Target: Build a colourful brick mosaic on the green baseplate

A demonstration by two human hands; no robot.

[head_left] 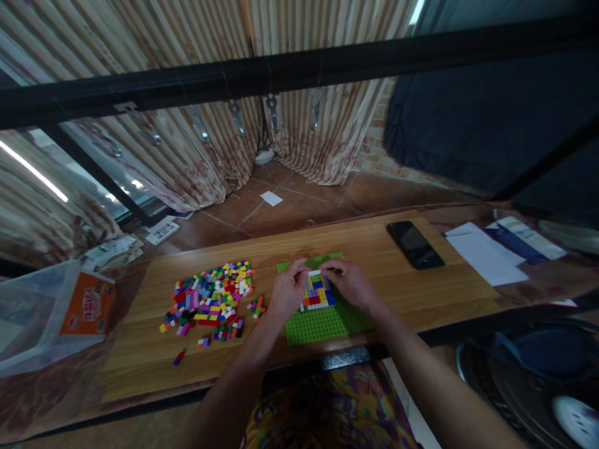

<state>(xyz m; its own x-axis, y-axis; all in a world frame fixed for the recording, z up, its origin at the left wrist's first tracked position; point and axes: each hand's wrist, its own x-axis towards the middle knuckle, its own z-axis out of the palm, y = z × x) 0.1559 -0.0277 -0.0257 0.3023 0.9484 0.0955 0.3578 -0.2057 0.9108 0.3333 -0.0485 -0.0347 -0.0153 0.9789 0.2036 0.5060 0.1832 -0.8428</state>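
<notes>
A green baseplate point(322, 324) lies on the wooden board in front of me. On it sits a small patch of coloured bricks point(317, 293), yellow, blue, red and white. My left hand point(289, 290) and my right hand point(349, 282) meet at the far edge of that patch, fingertips pinching a small white brick point(314, 272) there. Left of the plate lies a loose pile of coloured bricks point(210, 299).
A black phone point(415, 244) lies on the wooden board point(140, 355) at the back right, with white papers point(486, 255) beyond it. A clear bag with an orange box point(87, 305) sits at the left. A fan point(538, 386) stands low right. A black bar crosses overhead.
</notes>
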